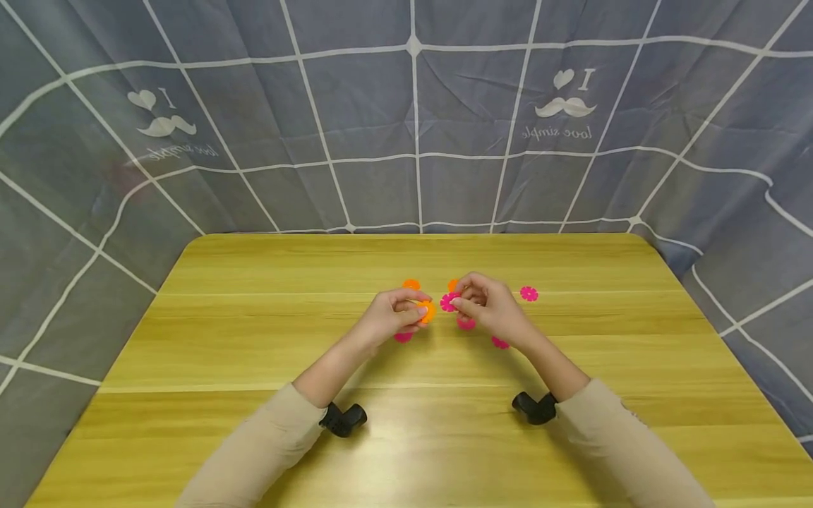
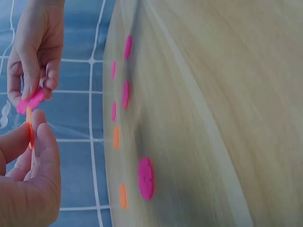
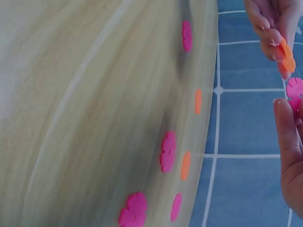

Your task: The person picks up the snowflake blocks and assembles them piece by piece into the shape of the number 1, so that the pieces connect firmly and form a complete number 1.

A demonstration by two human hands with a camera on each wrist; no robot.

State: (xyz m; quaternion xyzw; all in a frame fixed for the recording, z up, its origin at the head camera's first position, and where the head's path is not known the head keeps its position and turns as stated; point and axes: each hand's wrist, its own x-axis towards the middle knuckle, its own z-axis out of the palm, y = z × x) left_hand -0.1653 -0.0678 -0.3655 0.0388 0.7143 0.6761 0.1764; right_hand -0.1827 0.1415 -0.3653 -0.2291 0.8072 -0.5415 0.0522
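Observation:
My left hand [image 1: 395, 312] pinches an orange snowflake disc [image 1: 430, 312] between thumb and fingers. With thumb and fingertips, my right hand [image 1: 494, 307] grips a pink snowflake disc [image 1: 448, 303] with a notched, petal-like rim. Both discs are held above the table, a narrow gap apart in the head view. The orange disc [image 2: 30, 127] stands edge-on in the left wrist view, its upper tip overlapping the tilted pink disc [image 2: 30, 101]. From the right wrist, the pink disc [image 3: 294, 89] shows its slotted face, just below the orange one [image 3: 286, 56].
On the wooden table [image 1: 254, 339] lie loose orange discs [image 1: 411, 284] and several pink discs [image 1: 529, 293], some partly covered by the hands. One pink disc [image 1: 403, 337] lies under the left hand. A grey checked curtain [image 1: 368, 190] borders the table's back and sides.

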